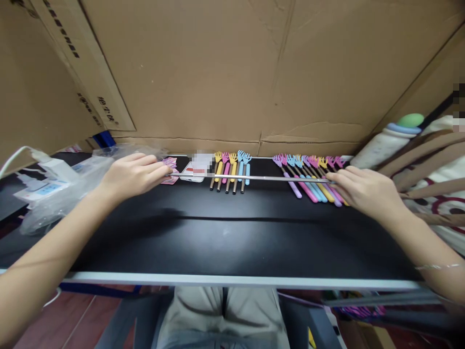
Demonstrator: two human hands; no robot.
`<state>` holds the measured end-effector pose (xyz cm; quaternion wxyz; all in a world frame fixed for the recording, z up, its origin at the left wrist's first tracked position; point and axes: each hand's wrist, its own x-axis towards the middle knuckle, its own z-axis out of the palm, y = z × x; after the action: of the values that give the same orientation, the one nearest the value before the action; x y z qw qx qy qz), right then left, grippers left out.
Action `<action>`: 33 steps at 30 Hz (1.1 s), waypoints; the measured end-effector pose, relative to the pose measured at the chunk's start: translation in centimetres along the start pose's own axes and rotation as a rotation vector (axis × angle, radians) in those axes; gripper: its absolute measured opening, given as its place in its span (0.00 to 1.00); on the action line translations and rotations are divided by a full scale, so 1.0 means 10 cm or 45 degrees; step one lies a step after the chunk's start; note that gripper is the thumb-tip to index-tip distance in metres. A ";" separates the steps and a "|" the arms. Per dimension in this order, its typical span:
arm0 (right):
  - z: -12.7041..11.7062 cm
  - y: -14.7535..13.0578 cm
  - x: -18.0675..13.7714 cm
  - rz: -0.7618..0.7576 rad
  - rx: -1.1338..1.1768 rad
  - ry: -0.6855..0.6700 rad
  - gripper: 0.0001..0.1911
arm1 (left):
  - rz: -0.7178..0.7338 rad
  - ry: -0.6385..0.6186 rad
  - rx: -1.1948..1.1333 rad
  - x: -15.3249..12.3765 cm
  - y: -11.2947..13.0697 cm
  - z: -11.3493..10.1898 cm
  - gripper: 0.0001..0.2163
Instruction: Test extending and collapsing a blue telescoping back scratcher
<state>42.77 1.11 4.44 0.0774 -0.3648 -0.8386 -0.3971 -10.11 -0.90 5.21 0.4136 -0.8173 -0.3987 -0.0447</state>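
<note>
A thin metal rod (250, 178), which looks like the drawn-out shaft of a telescopic back scratcher, stretches level above the black table. My left hand (136, 174) is closed around its left end, and my right hand (366, 191) grips the right end. Both ends are hidden by the fingers. Beside the left fingertips a pink and purple piece (170, 167) shows; I cannot tell whether it belongs to the rod. Behind the rod lie several short back scratchers (232, 169) in yellow, pink and blue. A second fanned group of back scratchers (308, 177) lies near my right hand.
A phone-like white object (196, 170) lies at the back. Clear plastic wrapping (47, 211) and a white box (60, 169) with a cable are at left. A white bottle (381, 145) stands tilted at right. Cardboard (225, 72) walls the back; a pale table edge (232, 279) runs along the front.
</note>
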 end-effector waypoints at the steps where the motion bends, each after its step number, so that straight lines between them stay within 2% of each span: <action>1: 0.02 0.04 -0.04 0.012 0.000 -0.034 0.14 | 0.007 0.002 0.036 -0.03 -0.02 0.02 0.17; 5: 0.09 0.09 -0.12 0.067 0.031 -0.155 0.12 | 0.070 0.040 0.041 -0.05 -0.03 0.08 0.15; 9: 0.12 0.09 -0.14 0.065 0.015 -0.141 0.12 | 0.071 -0.016 -0.001 -0.02 -0.02 0.08 0.16; 12: 0.17 0.20 -0.29 0.086 -0.008 -0.146 0.13 | 0.012 -0.047 -0.049 -0.09 -0.06 0.13 0.17; 17: 0.33 0.47 -0.67 0.073 -0.113 -0.045 0.18 | 0.029 0.070 0.092 -0.34 -0.18 0.32 0.14; 20: 0.36 0.50 -0.72 0.054 -0.181 0.041 0.20 | 0.097 0.186 0.207 -0.38 -0.21 0.37 0.12; 23: 0.34 0.47 -0.68 0.071 -0.187 0.037 0.20 | 0.137 0.257 0.244 -0.35 -0.23 0.33 0.11; 25: 0.33 0.45 -0.67 0.147 -0.167 -0.012 0.21 | 0.112 0.275 0.276 -0.34 -0.23 0.29 0.11; 28: 0.37 0.42 -0.68 0.278 -0.093 -0.182 0.21 | 0.051 0.206 0.320 -0.33 -0.23 0.27 0.14; 33: 0.43 0.40 -0.68 0.347 0.057 -0.389 0.17 | 0.032 0.162 0.264 -0.31 -0.21 0.33 0.14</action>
<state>51.08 2.11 1.12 0.0105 -0.5292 -0.7920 -0.3043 -14.56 0.26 3.10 0.5211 -0.7705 -0.3637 -0.0499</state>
